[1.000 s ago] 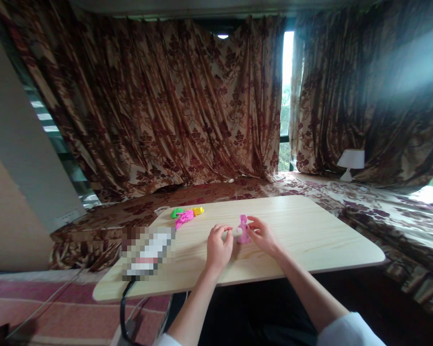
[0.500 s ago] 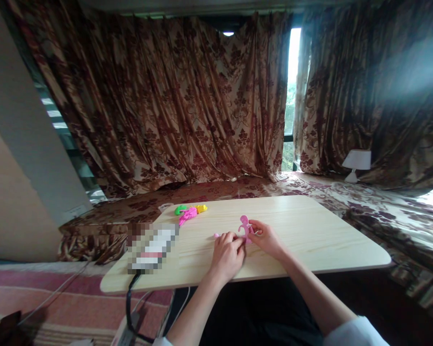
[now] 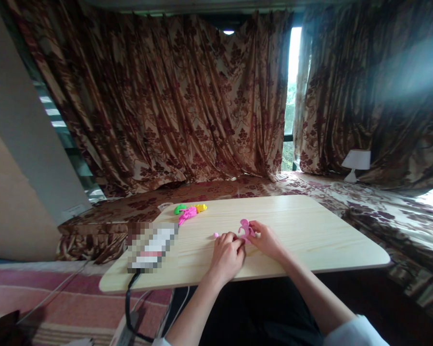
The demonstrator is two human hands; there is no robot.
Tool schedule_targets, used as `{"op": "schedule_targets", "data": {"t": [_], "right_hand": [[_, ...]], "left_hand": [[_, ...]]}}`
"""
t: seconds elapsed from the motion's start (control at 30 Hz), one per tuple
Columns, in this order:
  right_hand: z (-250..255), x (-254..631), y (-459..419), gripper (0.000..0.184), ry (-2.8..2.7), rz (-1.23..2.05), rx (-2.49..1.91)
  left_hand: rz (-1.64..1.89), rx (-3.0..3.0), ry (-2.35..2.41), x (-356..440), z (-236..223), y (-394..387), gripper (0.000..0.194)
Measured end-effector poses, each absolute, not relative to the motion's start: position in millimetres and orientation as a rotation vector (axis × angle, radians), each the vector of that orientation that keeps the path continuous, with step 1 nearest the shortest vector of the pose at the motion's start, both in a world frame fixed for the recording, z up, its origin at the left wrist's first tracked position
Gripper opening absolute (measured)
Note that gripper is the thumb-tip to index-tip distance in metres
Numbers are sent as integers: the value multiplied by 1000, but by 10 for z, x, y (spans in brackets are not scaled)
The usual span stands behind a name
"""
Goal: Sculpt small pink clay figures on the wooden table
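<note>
A small pink figure-shaped toy (image 3: 244,228) is held just above the light wooden table (image 3: 310,235) between both hands. My right hand (image 3: 266,239) pinches its right side. My left hand (image 3: 226,254) has its fingers curled and pressed against the lower part of the toy. A tiny pink piece (image 3: 216,235) lies on the table just left of my left hand.
Green, pink and yellow toy pieces (image 3: 189,211) lie at the table's far left edge. A blurred-out object (image 3: 149,247) with a black cable sits at the left. Patterned curtains and a covered bench stand behind; a small white lamp (image 3: 355,163) is at far right.
My left hand has moved right and closed onto the pink toy. The small pink piece now shows on the table. The view shifted slightly.
</note>
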State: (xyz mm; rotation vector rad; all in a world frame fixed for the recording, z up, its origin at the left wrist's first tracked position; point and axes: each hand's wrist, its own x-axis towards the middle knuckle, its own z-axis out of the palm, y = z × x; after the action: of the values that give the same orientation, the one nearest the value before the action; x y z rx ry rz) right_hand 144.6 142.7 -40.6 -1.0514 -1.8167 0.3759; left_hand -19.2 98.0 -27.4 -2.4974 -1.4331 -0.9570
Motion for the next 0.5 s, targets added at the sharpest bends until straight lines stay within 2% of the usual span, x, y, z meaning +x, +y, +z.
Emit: {"op": "schedule_targets", "data": {"t": [0.23, 0.37, 0.5], "right_hand": [[-300, 1462, 1278, 26, -1970, 167, -1108], [-319, 1460, 1291, 23, -1968, 187, -1121], [-384, 1494, 1369, 32, -1939, 265, -1090]], "left_hand": [[-980, -2505, -1428, -184, -272, 987, 23], [-974, -2504, -1427, -187, -275, 991, 23], [-974, -2515, -1428, -203, -279, 994, 23]]}}
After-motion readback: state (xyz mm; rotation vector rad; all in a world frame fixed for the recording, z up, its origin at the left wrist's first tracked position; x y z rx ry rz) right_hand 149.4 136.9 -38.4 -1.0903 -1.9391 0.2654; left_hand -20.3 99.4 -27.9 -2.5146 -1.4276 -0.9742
